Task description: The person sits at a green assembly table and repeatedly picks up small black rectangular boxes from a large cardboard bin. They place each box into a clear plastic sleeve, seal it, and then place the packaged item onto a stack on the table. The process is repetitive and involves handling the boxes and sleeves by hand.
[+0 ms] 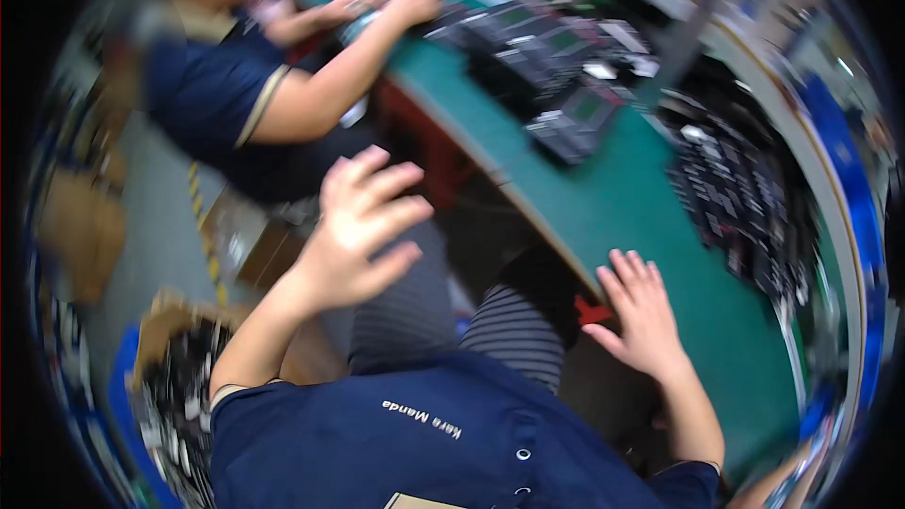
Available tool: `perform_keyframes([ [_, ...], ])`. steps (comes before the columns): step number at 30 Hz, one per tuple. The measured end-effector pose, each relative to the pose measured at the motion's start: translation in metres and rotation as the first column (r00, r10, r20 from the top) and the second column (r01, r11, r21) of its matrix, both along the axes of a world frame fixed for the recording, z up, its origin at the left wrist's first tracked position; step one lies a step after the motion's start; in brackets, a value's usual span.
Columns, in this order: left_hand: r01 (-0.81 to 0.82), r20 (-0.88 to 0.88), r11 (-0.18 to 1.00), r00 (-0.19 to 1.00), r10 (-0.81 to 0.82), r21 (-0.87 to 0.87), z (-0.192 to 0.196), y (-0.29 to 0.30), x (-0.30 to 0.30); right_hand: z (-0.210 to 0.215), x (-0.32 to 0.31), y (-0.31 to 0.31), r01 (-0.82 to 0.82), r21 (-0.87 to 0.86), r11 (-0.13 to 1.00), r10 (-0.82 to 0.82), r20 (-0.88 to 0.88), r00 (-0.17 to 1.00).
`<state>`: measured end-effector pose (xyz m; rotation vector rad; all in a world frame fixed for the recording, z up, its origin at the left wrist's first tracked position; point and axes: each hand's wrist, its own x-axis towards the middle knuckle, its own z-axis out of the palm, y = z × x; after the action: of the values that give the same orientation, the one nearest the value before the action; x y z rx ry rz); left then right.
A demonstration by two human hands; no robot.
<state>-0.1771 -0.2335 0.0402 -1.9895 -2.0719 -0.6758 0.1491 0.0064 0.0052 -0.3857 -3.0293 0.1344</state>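
Devices point(570, 123), several, black and boxy, blocky in outline, with greenish panels on their upper faces; blurred, finer detail unreadable. Location: grouped on the table ahead of me, near its front edge, well apart from my fingers

Heap of dark parts point(740, 193): black, small, flecked with pale and reddish bits, piled along the back of the table, beyond my right hand; single pieces too blurred to tell

Left hand point(363, 226), mine: raised above my lap, fingers spread and loosely curved, grasping nothing

Right hand point(644, 325), mine: at the front edge of the table, fingers extended, thumb apart, grasping nothing; whether it touches the surface I cannot tell

Table point(613, 198): green top, pale front edge, curved by the lens, running from upper left to lower right

Post point(698, 24): grey, upright, beyond the devices

Co-worker point(217, 85): seated to my left in a navy shirt with pale trim, both arms over the far end of the same table

Carton point(151, 320): brown, at my lower left, filled with dark and pale pieces, beside a blue bin point(118, 368)

Floor point(170, 217): grey, crossed by yellow-and-black tape point(196, 193)

Trousers point(514, 330), mine: dark, grey-striped, under a navy shirt point(320, 452)
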Motion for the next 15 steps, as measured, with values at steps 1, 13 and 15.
perform_keyframes([
  [1, -0.189, 0.060, 0.976, 0.981, 0.183, 0.110, -0.011, -0.037, -0.011, 0.002, -0.008, 0.000, -0.037, -0.008, 0.999, 0.037, 0.020, 0.999],
  [13, -0.524, 0.023, -0.196, -0.381, 0.924, -0.829, -0.234, -0.415, 0.195, -0.015, -0.125, 0.006, -0.502, 0.134, 0.854, 0.498, 0.067, 0.865],
  [15, -0.429, -0.138, -0.194, -0.159, 0.978, -0.882, -0.238, -0.392, 0.238, -0.018, -0.136, 0.011, -0.529, 0.161, 0.833, 0.523, 0.080, 0.848],
])
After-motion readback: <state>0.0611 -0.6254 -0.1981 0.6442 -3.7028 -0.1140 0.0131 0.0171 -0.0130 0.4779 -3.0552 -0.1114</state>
